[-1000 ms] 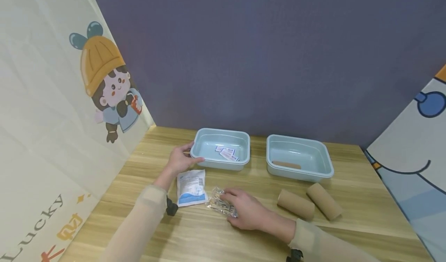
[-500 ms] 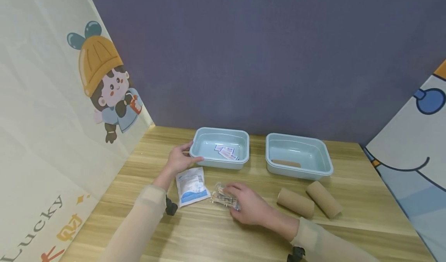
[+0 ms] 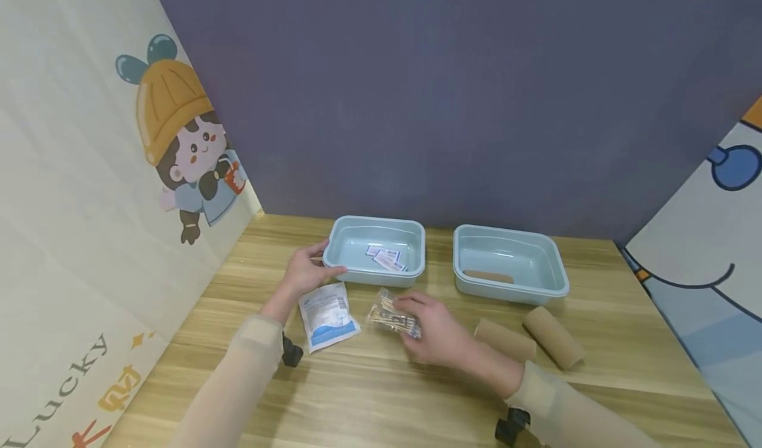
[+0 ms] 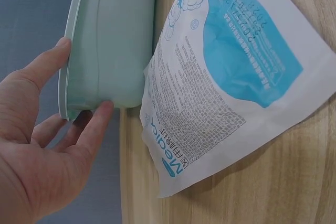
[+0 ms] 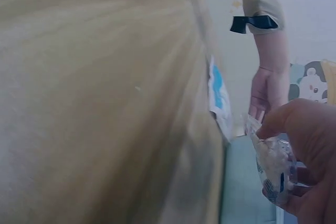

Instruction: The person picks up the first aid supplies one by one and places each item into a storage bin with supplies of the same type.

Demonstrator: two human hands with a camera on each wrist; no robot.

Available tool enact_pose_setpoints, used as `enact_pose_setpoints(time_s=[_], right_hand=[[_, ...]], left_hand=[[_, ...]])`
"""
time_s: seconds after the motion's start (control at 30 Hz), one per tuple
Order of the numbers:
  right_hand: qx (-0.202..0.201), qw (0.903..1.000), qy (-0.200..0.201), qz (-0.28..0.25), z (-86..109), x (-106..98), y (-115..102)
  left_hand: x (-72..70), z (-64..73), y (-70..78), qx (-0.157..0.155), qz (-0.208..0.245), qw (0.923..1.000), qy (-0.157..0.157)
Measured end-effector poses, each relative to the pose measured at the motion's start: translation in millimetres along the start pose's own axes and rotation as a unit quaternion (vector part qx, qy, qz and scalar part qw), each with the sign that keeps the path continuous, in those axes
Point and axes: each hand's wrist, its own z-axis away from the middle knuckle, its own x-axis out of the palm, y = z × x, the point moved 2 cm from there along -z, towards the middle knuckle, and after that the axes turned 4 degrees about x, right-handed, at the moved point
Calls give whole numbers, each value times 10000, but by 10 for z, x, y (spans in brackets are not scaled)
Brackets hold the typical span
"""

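My right hand (image 3: 440, 332) pinches a clear bag of cotton swabs (image 3: 389, 313), held just above the table. In the right wrist view, thumb and fingers squeeze the crinkled swab bag (image 5: 273, 163). At the left light-blue plastic box (image 3: 375, 279), my left hand (image 3: 303, 272) holds the near left corner, thumb along the front and fingers at the end wall. The left wrist view shows its fingertips on the box's rim and wall (image 4: 118, 40). Small white printed sachets (image 3: 387, 258) lie inside. Below that hand, a white and blue medical packet (image 3: 327, 319) lies flat.
A second light-blue box (image 3: 512, 294) stands to the right, with a flat brown strip (image 3: 488, 276) inside. Two cardboard tubes (image 3: 553, 337) lie in front of it. A dark partition (image 3: 440, 104) rises behind the wooden table (image 3: 357, 402).
My right hand has lifted the swab bag and moved it slightly away from me and to the right. The medical packet has turned slightly. My left hand stays at the box.
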Motion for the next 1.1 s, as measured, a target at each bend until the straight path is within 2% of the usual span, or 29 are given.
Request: enact_pose_setpoints(time_s=[0.23, 0.43, 0.73, 1.1], right_hand=[[-91, 9995, 31, 305, -129, -146, -4], [-208, 9983, 234, 499, -275, -325, -14], [-205, 9980, 388, 460, -629, -557, 43], [61, 9997, 36, 236, -1034, -511, 183]], left_hand=[[-4, 30, 12, -4, 76, 10000, 3], [27, 12, 8, -12, 238, 9997, -41], [12, 3, -7, 32, 236, 9997, 8], [22, -28, -38, 84, 234, 9997, 1]])
